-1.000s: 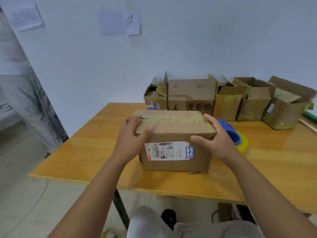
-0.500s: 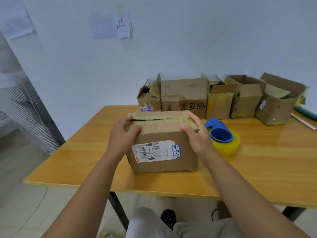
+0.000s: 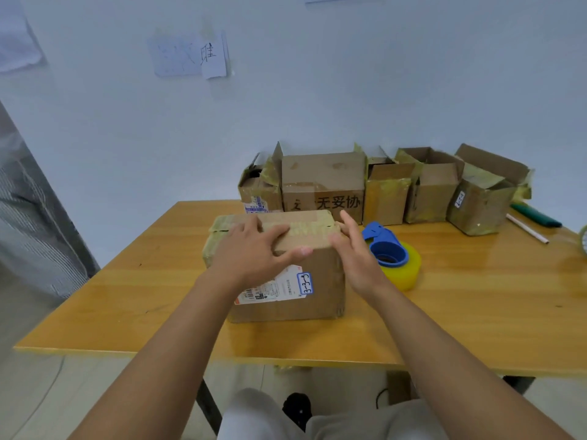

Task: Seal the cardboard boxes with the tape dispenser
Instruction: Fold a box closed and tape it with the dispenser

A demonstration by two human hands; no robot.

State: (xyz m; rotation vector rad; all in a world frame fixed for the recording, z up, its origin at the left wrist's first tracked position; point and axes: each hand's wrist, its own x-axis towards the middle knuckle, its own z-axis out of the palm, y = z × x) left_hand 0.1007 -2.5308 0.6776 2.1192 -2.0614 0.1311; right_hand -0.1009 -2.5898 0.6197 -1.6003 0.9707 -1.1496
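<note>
My left hand (image 3: 254, 249) flat, fingers spread, pressing cardboard box (image 3: 286, 268) top at frame center. Right hand (image 3: 355, 252) straight-fingered against its right edge. Tape dispenser (image 3: 392, 254) just right, on table (image 3: 476, 296).

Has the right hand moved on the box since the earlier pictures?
Yes. The right hand has let go of the front box corner and opened, drifting right toward the tape dispenser.
</note>
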